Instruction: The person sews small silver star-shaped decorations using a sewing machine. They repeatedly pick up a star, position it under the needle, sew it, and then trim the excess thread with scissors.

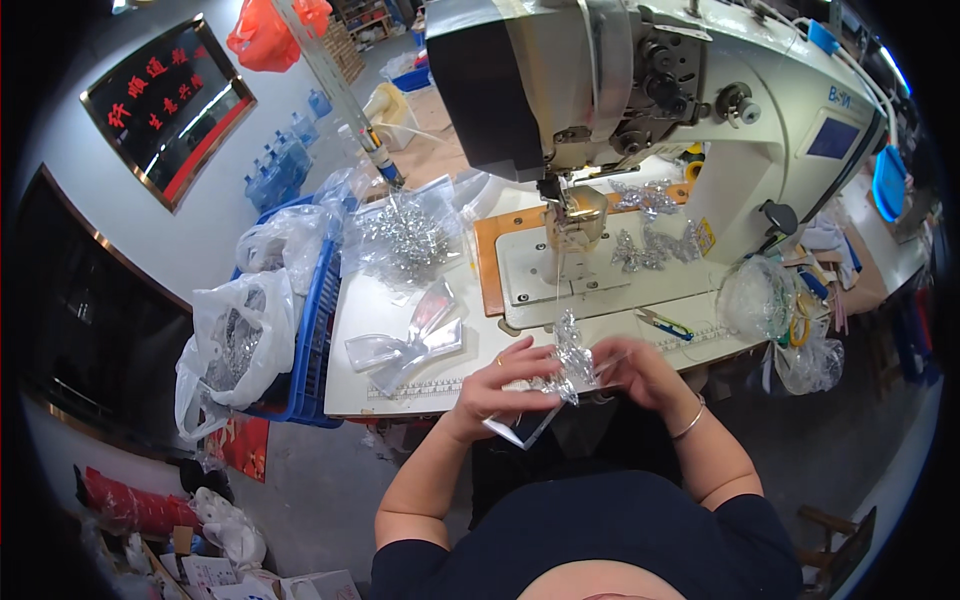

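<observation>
Over the front edge of the table, my left hand (508,385) grips a shiny silver bow (573,365), its fingers lying across the left side. A clear, stiff plastic piece (527,432) hangs below that hand. My right hand (640,372) is at the bow's right side; its fingers are blurred, so their grip cannot be made out. Thread runs down towards the bow from the needle area of a white sewing machine (590,205). To the left of my hands lies a clear plastic bow (410,340). Small snips (665,324) lie to the right.
Several silver bows (655,245) rest on the machine bed. A heap of silver pieces (410,235) lies on plastic at the left. Beside the table stands a blue crate (318,335) with white plastic bags (240,340). Clear plastic bags (760,300) crowd the right edge.
</observation>
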Tool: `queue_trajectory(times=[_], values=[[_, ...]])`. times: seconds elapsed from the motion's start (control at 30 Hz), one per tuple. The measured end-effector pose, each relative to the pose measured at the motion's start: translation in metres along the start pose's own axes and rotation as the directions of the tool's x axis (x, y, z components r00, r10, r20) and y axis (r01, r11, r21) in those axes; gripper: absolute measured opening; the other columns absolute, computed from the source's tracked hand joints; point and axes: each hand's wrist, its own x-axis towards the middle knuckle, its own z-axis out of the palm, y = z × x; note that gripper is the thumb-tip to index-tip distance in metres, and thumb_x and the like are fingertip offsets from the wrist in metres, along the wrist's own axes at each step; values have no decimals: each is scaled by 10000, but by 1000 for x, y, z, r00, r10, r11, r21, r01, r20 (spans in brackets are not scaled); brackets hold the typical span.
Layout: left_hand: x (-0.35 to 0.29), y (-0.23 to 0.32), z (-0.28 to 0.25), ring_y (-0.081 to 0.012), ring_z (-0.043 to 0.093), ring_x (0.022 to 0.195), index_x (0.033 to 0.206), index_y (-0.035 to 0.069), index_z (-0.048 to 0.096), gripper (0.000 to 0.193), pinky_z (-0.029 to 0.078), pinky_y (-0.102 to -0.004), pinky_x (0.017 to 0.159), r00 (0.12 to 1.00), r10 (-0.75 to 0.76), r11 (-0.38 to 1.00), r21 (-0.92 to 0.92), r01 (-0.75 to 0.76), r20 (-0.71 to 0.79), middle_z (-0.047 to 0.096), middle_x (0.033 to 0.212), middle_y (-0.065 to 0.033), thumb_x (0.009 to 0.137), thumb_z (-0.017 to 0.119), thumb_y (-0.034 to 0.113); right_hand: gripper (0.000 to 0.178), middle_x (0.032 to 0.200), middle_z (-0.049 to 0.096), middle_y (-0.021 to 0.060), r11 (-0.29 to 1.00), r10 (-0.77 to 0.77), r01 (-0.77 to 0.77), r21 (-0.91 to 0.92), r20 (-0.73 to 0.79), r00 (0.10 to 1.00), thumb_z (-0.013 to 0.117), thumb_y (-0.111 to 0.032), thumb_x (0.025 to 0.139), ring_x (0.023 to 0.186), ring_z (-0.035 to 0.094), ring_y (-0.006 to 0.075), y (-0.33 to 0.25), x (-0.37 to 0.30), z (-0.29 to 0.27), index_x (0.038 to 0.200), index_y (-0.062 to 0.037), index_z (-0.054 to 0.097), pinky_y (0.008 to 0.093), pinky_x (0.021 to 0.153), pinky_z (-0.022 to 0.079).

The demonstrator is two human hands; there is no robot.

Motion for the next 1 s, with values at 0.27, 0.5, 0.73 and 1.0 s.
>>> queue_trajectory(times=[0.27, 0.5, 0.73, 1.0], values=[[-11, -3, 14, -334, 410, 1260, 906, 128, 680, 240, 295, -445, 1066, 946, -43, 849, 488, 204, -321, 535, 1232, -153, 720, 686, -22, 506, 1310, 452, 180, 990, -56, 71, 123, -115, 992, 454, -314, 948, 1185, 484, 278, -5, 8, 56, 1345, -21, 342, 457, 963, 432], [-48, -12, 75, -309, 420, 1216, 1280, -24, 387, 559, 277, -439, 1082, 560, -827, -72, -978, -196, -51, 457, 1291, -168, 919, 464, 395, 388, 1319, 445, 168, 886, -138, 163, 434, -88, 986, 362, -150, 972, 1150, 516, 296, -1, 27, 51, 1343, -38, 348, 457, 943, 458], [-19, 1, 62, -271, 358, 1277, 1330, -68, 279, 748, 253, -428, 1097, 750, -662, -9, -999, -33, -19, 341, 1378, -195, 883, 499, 491, 381, 1275, 496, 149, 960, -165, 185, 210, -108, 980, 415, -166, 960, 1127, 533, 299, 0, 17, 47, 1323, -54, 386, 480, 907, 480], [-39, -8, 73, -265, 498, 1148, 1267, -83, 361, 538, 446, -359, 966, 441, -872, -307, -940, -151, 214, 496, 1217, -194, 901, 562, 255, 386, 1236, 531, 147, 975, -189, 211, 71, -239, 953, 453, -159, 948, 1035, 591, 255, 9, 11, 34, 1321, -68, 418, 449, 840, 523]])
